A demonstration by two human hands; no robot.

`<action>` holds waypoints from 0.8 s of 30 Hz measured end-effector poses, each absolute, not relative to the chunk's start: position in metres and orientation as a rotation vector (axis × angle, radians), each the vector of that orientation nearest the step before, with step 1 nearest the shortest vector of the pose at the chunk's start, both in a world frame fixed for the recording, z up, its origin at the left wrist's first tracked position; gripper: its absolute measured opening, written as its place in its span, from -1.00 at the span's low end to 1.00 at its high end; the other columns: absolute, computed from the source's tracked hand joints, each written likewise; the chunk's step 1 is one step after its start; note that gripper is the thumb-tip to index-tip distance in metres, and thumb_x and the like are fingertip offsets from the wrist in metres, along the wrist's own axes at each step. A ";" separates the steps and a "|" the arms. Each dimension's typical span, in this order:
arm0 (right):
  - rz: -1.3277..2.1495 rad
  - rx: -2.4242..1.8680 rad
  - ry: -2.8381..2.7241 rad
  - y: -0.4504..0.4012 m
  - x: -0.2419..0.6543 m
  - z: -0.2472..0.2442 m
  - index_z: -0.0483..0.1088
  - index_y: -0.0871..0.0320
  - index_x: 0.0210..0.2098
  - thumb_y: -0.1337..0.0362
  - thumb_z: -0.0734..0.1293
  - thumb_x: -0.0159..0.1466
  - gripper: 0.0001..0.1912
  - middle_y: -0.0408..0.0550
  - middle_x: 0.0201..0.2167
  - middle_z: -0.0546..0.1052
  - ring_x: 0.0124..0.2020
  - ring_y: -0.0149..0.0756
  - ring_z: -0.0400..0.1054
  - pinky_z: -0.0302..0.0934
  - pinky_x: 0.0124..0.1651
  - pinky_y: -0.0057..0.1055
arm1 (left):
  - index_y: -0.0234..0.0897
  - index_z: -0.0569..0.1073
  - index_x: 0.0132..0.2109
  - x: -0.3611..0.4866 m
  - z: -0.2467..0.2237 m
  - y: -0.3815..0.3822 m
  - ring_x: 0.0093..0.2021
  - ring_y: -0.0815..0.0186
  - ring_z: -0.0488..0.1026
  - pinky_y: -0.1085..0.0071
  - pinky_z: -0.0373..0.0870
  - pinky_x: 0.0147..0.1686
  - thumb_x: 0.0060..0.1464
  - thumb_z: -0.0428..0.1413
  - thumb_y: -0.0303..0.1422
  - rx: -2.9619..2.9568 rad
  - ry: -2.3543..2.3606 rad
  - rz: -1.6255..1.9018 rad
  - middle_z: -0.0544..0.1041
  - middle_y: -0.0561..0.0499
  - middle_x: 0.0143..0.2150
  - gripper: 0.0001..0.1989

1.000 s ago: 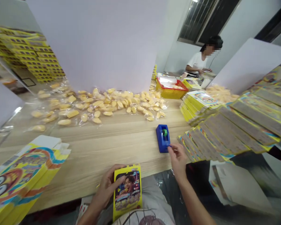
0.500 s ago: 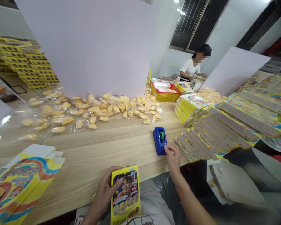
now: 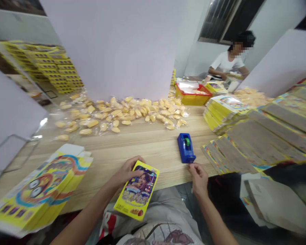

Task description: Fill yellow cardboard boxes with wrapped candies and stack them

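Left hand (image 3: 129, 173) clamped on yellow box (image 3: 139, 192), thumb across printed front, box tilted above lap at table edge. Right hand (image 3: 200, 178): thumb and forefinger tips together, just at near end of blue tape dispenser (image 3: 186, 156); cannot tell if tape lies between. Dispenser stands on wooden table (image 3: 153, 144), wrapped yellow pieces (image 3: 140, 110) beyond, overlapping cartons (image 3: 250, 139) to right.

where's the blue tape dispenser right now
In the head view, the blue tape dispenser sits on the table right of centre, just beyond the right hand and left of the overlapping cartons.
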State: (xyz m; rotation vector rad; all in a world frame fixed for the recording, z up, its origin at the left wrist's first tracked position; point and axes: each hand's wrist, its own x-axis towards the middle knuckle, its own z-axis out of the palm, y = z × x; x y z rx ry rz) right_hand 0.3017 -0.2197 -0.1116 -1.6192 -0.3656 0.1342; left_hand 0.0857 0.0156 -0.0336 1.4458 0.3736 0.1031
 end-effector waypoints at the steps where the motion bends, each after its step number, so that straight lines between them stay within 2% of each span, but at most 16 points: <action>1: 0.268 -1.604 -0.455 -0.218 0.297 -0.101 0.37 0.16 -0.45 0.11 0.31 0.21 -0.76 -0.10 -0.41 0.35 -0.33 -0.30 0.26 0.23 -0.23 -0.38 | -0.29 0.38 -0.20 0.087 -0.031 0.017 -0.42 0.37 0.41 0.54 0.30 -0.46 -0.09 0.26 -0.22 1.485 0.347 0.079 0.45 0.09 -0.39 -0.65; 4: 0.735 -1.555 -0.911 -0.202 0.287 -0.062 0.35 0.15 -0.47 0.14 0.28 0.26 -0.75 -0.13 -0.46 0.34 -0.38 -0.33 0.23 0.17 -0.30 -0.44 | -0.30 0.41 -0.19 0.092 -0.026 0.018 -0.41 0.36 0.40 0.54 0.28 -0.47 -0.15 0.29 -0.21 1.501 0.276 -0.071 0.46 0.08 -0.37 -0.61; 7: 1.023 -1.476 -1.369 -0.173 0.283 -0.028 0.36 0.16 -0.48 0.19 0.25 0.26 -0.76 -0.14 -0.48 0.35 -0.41 -0.36 0.21 0.10 -0.34 -0.46 | -0.31 0.43 -0.17 0.097 -0.024 0.015 -0.41 0.35 0.39 0.52 0.28 -0.47 -0.18 0.30 -0.22 1.466 0.207 -0.224 0.47 0.05 -0.36 -0.58; 13: 1.110 -1.379 -1.839 -0.135 0.274 -0.012 0.35 0.16 -0.53 0.32 0.22 0.22 -0.80 -0.20 -0.52 0.33 -0.47 -0.42 0.18 0.03 -0.40 -0.51 | -0.31 0.46 -0.20 0.098 -0.028 0.008 -0.37 0.35 0.40 0.53 0.31 -0.42 -0.20 0.32 -0.24 1.472 0.164 -0.255 0.47 0.04 -0.33 -0.61; 17: 0.930 -1.583 -1.865 -0.133 0.262 -0.015 0.33 0.18 -0.57 0.37 0.27 0.16 -0.82 -0.20 -0.56 0.35 -0.52 -0.45 0.15 -0.04 -0.44 -0.50 | -0.33 0.44 -0.17 0.095 -0.033 0.006 -0.38 0.36 0.40 0.54 0.30 -0.44 -0.20 0.33 -0.25 1.414 0.208 -0.245 0.47 0.03 -0.33 -0.57; 20: 0.831 -1.805 -1.733 -0.136 0.254 -0.017 0.33 0.20 -0.58 0.32 0.37 0.10 -0.82 -0.20 -0.60 0.35 -0.55 -0.47 0.13 -0.09 -0.46 -0.48 | -0.34 0.44 -0.16 0.094 -0.031 0.006 -0.34 0.34 0.42 0.53 0.32 -0.39 -0.20 0.33 -0.26 1.382 0.193 -0.216 0.48 0.00 -0.28 -0.56; 22: 0.889 -1.805 -1.574 -0.139 0.252 -0.021 0.35 0.20 -0.52 0.24 0.41 0.09 -0.80 -0.20 -0.59 0.37 -0.54 -0.46 0.15 -0.08 -0.46 -0.49 | -0.35 0.44 -0.17 0.092 -0.026 0.004 -0.33 0.34 0.41 0.53 0.31 -0.38 -0.20 0.33 -0.27 1.382 0.182 -0.189 0.48 0.00 -0.28 -0.58; 24: 1.125 -1.649 -1.347 -0.142 0.252 -0.031 0.36 0.21 -0.43 0.15 0.45 0.05 -0.72 -0.22 -0.58 0.37 -0.54 -0.46 0.17 -0.04 -0.47 -0.51 | -0.34 0.44 -0.16 0.091 -0.019 0.001 -0.33 0.35 0.40 0.53 0.30 -0.38 -0.19 0.33 -0.26 1.363 0.177 -0.186 0.47 0.01 -0.28 -0.58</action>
